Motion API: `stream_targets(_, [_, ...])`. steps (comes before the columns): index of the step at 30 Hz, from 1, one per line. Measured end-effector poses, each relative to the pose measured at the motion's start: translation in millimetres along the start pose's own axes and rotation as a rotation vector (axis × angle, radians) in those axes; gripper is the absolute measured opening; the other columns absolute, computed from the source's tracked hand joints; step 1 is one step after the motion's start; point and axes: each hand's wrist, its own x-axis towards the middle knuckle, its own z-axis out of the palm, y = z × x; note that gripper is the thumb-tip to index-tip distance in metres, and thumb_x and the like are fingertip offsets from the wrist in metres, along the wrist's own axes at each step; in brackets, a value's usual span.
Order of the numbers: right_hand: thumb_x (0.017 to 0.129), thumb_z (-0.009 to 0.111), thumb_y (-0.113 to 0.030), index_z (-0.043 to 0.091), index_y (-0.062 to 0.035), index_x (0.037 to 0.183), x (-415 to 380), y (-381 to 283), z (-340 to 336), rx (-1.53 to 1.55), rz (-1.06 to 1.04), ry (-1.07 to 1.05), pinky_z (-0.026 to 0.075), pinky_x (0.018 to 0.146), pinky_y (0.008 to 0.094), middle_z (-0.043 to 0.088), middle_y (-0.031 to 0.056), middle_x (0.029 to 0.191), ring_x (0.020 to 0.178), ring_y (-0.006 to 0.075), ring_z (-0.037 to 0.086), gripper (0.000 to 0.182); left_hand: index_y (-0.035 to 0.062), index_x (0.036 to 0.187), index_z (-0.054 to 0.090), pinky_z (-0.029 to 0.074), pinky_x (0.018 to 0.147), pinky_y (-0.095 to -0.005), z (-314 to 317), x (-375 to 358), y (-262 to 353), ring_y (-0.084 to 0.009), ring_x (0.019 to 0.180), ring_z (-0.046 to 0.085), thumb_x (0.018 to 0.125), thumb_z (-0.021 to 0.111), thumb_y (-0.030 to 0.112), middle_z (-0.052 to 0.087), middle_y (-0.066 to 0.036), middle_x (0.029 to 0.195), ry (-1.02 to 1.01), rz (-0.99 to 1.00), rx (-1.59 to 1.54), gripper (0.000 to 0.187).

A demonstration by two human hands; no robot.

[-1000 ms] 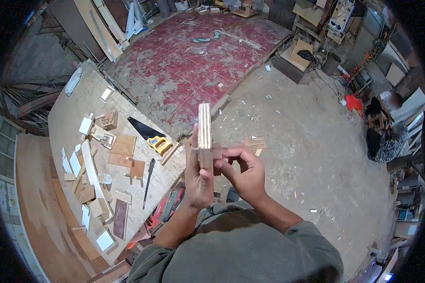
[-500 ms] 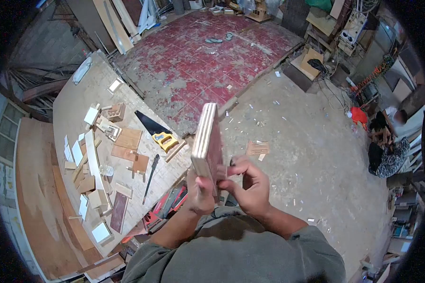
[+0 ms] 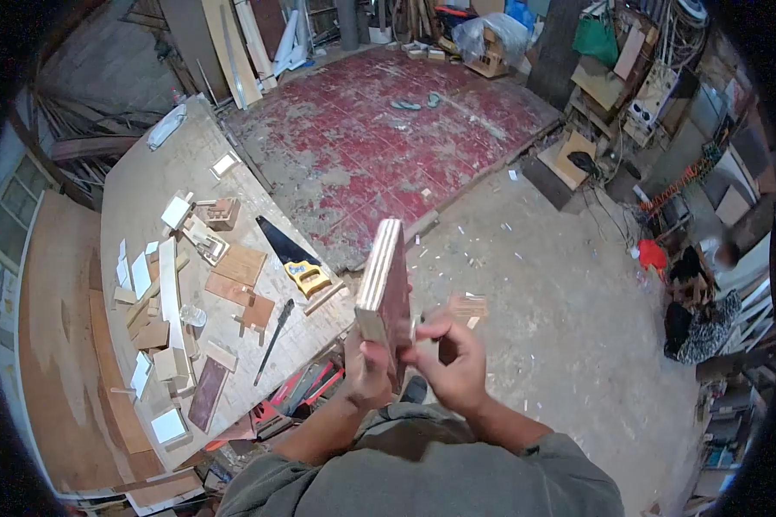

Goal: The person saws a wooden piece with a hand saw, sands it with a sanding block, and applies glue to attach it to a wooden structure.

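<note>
A thick plywood piece stands on edge before my chest, its striped layers facing me and its dark red face turned right. My left hand is closed around its lower end. Beside the red face, my right hand is closed, thumb and index finger pinched together near the wood. Something small and pale seems to be at those fingertips, but blur hides what it is. To the left, a handsaw with a yellow handle lies on the workbench.
Wood offcuts, a dark thin tool and a dark red strip lie on the bench. Red-handled tools sit below its edge. Chips litter the concrete floor. A person is at the far right; slippers lie ahead.
The view has tilted up slightly, so the surroundings appear lower. My left hand keeps hold of the plywood piece, and my right hand stays pinched beside its red face with a small shift.
</note>
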Motion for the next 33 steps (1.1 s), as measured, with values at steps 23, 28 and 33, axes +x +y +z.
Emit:
stream_targets(23, [0.075, 0.077, 0.004, 0.059, -0.0055, 0.098, 64, 12, 40, -0.235, -0.189, 0.163, 0.044, 0.081, 0.0314, 0.061, 0.0081, 0.102, 0.09, 0.0172, 0.056, 0.031, 0.0023, 0.148, 0.031, 0.041, 0.105, -0.0393, -46, -24, -21, -0.0252, 0.128, 0.049, 0.099, 0.03, 0.065, 0.047, -0.012, 0.142, 0.221, -0.087, -0.051, 0.08])
stream_targets(28, [0.074, 0.081, -0.002, 0.06, -0.0044, 0.092, 49, 38, 80, -0.291, -0.095, 0.139, 0.048, 0.086, 0.0322, 0.067, 0.0116, 0.107, 0.101, 0.0216, 0.063, 0.028, 0.0012, 0.139, 0.041, 0.041, 0.104, -0.0393, -77, -4, -8, -0.0249, 0.122, 0.052, 0.103, 0.026, 0.058, 0.053, -0.013, 0.131, 0.088, 0.068, -0.177, 0.069])
stream_targets(33, [0.083, 0.076, -0.003, 0.069, -0.0018, 0.101, 58, 40, 108, -0.183, -0.052, 0.097, 0.05, 0.085, 0.0308, 0.069, 0.011, 0.102, 0.098, 0.0197, 0.065, 0.02, 0.0009, 0.136, 0.043, 0.04, 0.105, -0.0409, -90, 5, 15, -0.0253, 0.122, 0.052, 0.104, 0.025, 0.057, 0.054, -0.013, 0.129, 0.274, 0.05, -0.27, 0.067])
